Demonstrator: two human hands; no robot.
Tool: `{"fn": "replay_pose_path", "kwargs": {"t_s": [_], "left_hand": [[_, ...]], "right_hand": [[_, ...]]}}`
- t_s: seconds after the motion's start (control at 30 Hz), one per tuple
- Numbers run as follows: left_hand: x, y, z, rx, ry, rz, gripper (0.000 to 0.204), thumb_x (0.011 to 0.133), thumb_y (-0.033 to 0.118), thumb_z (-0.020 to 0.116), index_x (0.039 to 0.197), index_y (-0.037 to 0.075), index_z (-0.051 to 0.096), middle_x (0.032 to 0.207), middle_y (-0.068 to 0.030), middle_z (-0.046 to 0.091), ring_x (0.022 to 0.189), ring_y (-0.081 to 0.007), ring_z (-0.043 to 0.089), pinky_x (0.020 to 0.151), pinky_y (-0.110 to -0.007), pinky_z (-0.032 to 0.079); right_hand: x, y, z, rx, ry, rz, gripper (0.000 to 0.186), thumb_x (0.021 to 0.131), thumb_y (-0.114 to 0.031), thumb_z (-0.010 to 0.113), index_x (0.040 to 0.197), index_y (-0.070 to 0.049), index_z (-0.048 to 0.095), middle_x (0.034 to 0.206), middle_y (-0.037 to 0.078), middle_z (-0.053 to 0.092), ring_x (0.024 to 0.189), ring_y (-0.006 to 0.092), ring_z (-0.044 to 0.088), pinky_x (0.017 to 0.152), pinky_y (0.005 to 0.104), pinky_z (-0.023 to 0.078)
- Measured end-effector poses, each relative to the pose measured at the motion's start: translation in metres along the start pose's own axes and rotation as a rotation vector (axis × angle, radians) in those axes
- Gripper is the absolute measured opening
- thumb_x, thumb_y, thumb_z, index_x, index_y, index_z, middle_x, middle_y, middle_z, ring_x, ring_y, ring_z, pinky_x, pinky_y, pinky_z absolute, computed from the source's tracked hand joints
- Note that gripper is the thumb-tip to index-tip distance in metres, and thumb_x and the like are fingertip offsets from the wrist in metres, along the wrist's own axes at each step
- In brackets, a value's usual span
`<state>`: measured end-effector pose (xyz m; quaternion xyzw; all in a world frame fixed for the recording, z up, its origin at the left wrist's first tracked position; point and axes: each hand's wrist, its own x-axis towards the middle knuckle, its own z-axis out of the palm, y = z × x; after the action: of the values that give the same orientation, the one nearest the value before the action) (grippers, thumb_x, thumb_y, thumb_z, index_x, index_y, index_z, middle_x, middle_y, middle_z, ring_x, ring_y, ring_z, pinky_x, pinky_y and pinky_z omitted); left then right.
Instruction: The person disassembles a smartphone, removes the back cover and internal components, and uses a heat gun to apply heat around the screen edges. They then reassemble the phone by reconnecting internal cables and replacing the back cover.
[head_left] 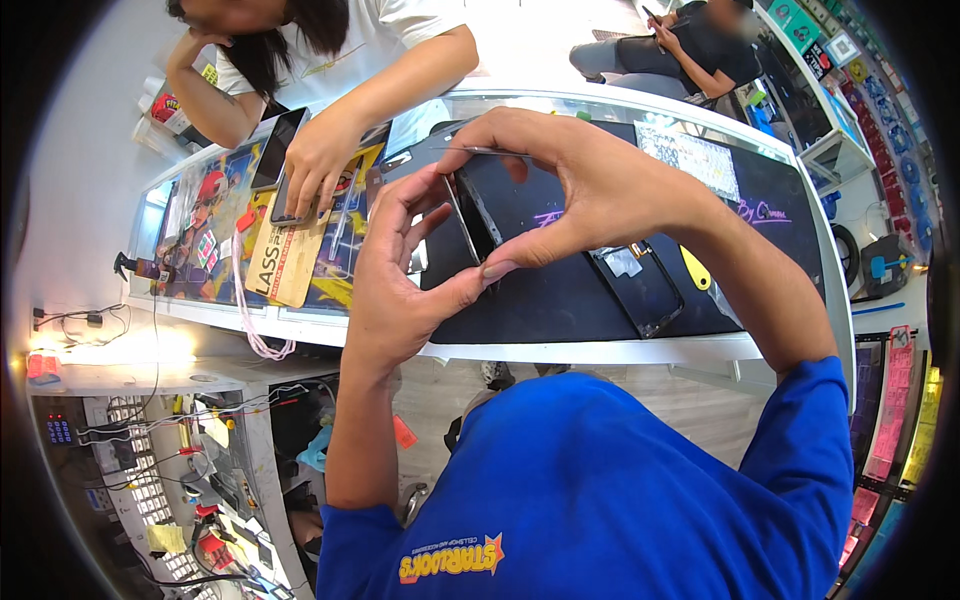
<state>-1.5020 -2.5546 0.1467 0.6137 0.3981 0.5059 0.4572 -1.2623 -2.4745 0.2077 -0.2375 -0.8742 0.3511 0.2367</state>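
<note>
Left hand [395, 275] and right hand [590, 195], fingers curved, pinch dark phone part [475, 220] edgewise between fingertips and thumbs; thin metal tool [490, 151] crosses right fingers; black phone frame [662, 322] lies right of thumbs.

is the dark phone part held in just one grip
No, the left grip and the right grip both have fingers at the edges of the dark phone part.
</note>
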Motion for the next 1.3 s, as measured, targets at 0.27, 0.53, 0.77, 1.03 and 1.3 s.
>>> {"fn": "replay_pose_path", "kwargs": {"t_s": [0.27, 0.53, 0.77, 1.03, 1.3], "left_hand": [[0.005, 0.006, -0.001, 0.139, -0.052, 0.041, 0.092, 0.073, 0.02, 0.088, 0.151, 0.0, 0.043, 0.149, -0.0168, 0.053, 0.142, -0.0276, 0.052, 0.12, -0.046, 0.04], [0.011, 0.009, -0.006, 0.22, -0.052, 0.033, 0.091, 0.071, 0.024, 0.088, 0.149, 0.001, 0.045, 0.137, -0.0142, 0.057, 0.131, -0.0256, 0.058, 0.115, -0.044, 0.043], [0.019, 0.01, -0.022, 0.263, -0.189, 0.061, 0.083, 0.069, 0.022, 0.091, 0.141, 0.005, 0.054, 0.134, -0.0101, 0.058, 0.128, -0.0244, 0.055, 0.117, -0.04, 0.038], [0.022, 0.015, -0.032, 0.374, -0.271, 0.19, 0.083, 0.067, 0.03, 0.093, 0.14, 0.011, 0.06, 0.133, -0.0069, 0.062, 0.132, -0.0279, 0.047, 0.118, -0.041, 0.032], [0.03, 0.014, -0.038, 0.407, -0.435, 0.259, 0.089, 0.066, 0.031, 0.092, 0.145, 0.009, 0.059, 0.141, -0.0076, 0.063, 0.135, -0.0267, 0.051, 0.12, -0.043, 0.027]], "right_hand": [[-0.002, 0.004, 0.006, -0.033, 0.069, -0.07, 0.077, 0.073, -0.033, 0.095, 0.137, -0.004, 0.063, 0.118, 0.006, 0.069, 0.094, 0.0208, 0.058, 0.084, 0.0342, 0.05], [-0.003, 0.0, 0.004, -0.045, 0.054, 0.017, 0.082, 0.071, -0.035, 0.097, 0.14, -0.006, 0.063, 0.123, 0.005, 0.07, 0.094, 0.0191, 0.058, 0.084, 0.0319, 0.05], [0.005, 0.028, -0.019, 0.107, 0.083, 0.081, 0.042, 0.109, -0.039, 0.062, 0.131, -0.005, 0.073, 0.11, 0.006, 0.072, 0.105, 0.015, 0.063, 0.092, 0.033, 0.049], [0.036, 0.047, -0.034, -0.026, -0.286, 0.001, 0.026, 0.098, -0.02, 0.076, 0.119, -0.006, 0.081, 0.104, 0.011, 0.076, 0.102, 0.0247, 0.068, 0.095, 0.0386, 0.052], [0.068, 0.052, -0.03, 0.049, -0.568, -0.072, 0.013, 0.09, -0.012, 0.077, 0.099, -0.004, 0.083, 0.092, 0.009, 0.073, 0.093, 0.0251, 0.065, 0.089, 0.039, 0.05]]}}
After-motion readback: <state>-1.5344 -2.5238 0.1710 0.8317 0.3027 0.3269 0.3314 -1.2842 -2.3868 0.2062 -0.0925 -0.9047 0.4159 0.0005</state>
